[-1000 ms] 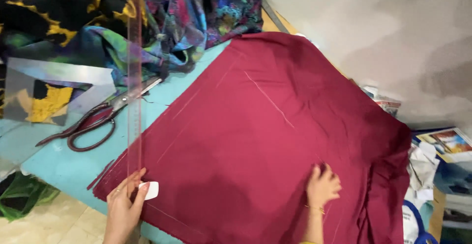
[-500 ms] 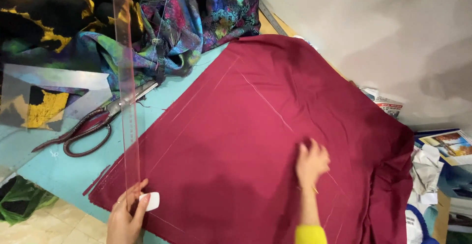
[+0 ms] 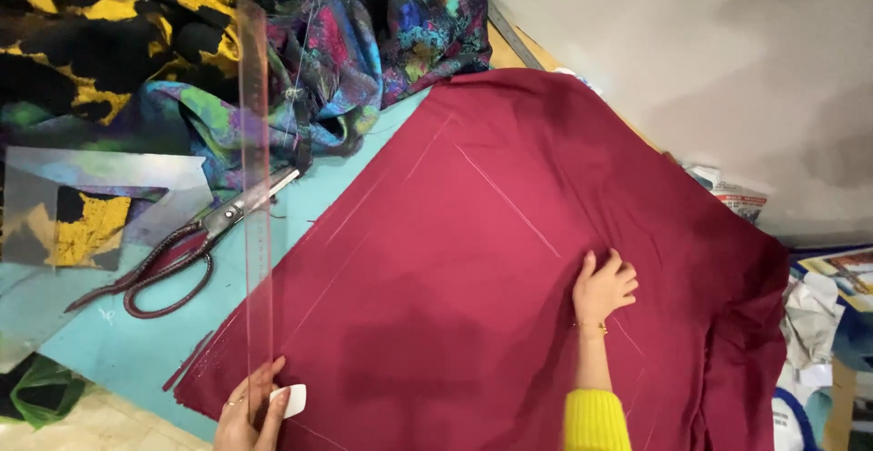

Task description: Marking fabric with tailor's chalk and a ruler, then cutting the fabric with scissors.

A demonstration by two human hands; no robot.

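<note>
Head view: left hand (image 3: 250,410) fingers pinch chalk (image 3: 293,401), ruler (image 3: 257,205); right hand (image 3: 602,287) fingers spread flat on maroon cloth (image 3: 473,260).

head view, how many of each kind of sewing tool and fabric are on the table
clear ruler: 1
scissors: 1
white tailor's chalk: 1
maroon fabric: 1
patterned fabric pile: 1
Total: 5

Right hand (image 3: 603,289): bare, thin gold bracelet (image 3: 593,328) at the wrist; yellow ribbed knit sleeve (image 3: 596,420) covered the forearm below it. Left hand (image 3: 247,410): bare, slim ring on one finger; no sleeve was visible.
</note>
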